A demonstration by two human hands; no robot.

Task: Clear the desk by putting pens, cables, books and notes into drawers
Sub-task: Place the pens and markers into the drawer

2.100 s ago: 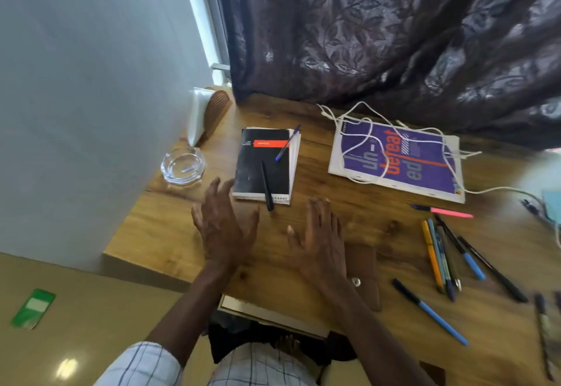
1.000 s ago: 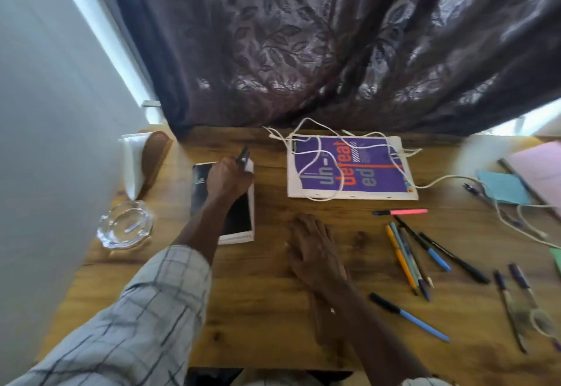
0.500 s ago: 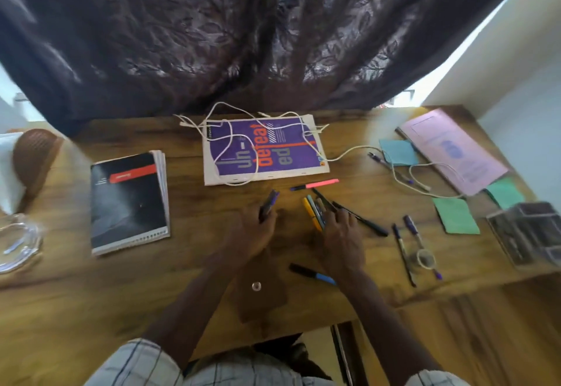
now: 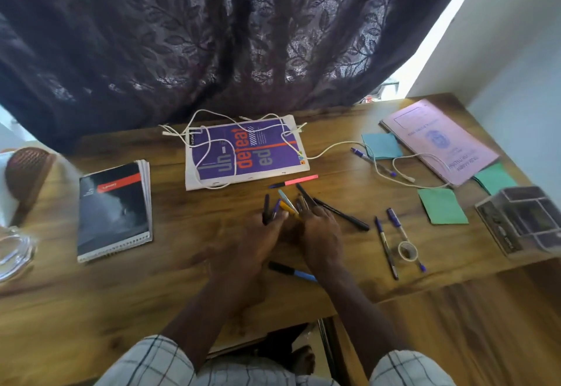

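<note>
Left grip pinches dark pens; right grip over pen cluster, closure unclear.

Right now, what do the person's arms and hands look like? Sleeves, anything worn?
Both bare: left hand and right hand show no gloves, watch or rings. Forearms uncovered. The left sleeve and right sleeve end near the elbows: pale fabric with dark check lines.
</note>
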